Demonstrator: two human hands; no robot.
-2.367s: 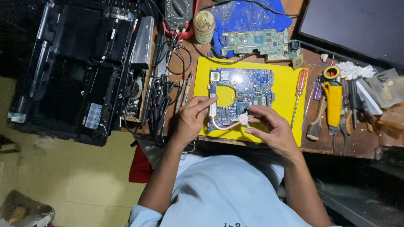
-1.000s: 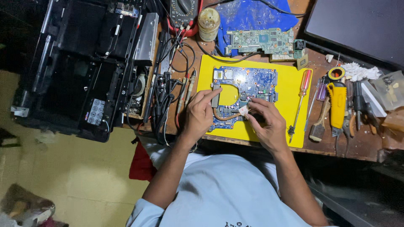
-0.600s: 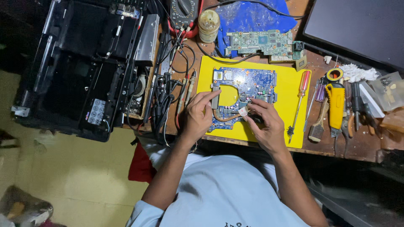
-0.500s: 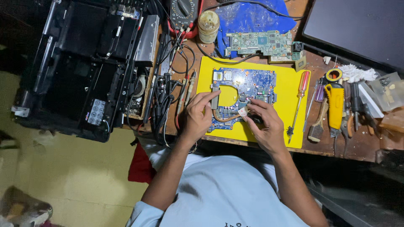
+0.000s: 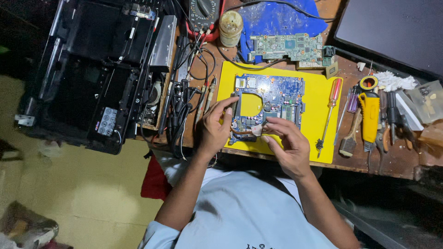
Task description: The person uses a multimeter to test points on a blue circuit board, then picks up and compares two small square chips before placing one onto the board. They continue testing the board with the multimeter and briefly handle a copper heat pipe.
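Note:
A blue circuit board lies on a yellow mat on the wooden bench. My left hand grips the board's left edge, thumb on top. My right hand rests on the board's near edge, and its fingertips pinch a small white piece beside a copper heat pipe. What the white piece is cannot be made out.
A green circuit board lies on blue plastic behind the mat. A red-handled screwdriver, yellow utility knife, brush and pliers lie to the right. A laptop sits at back right. An opened black laptop chassis, cables and multimeter sit left.
Both hands stayed on the blue board. My right hand's fingers shifted slightly left along the near edge with the white piece.

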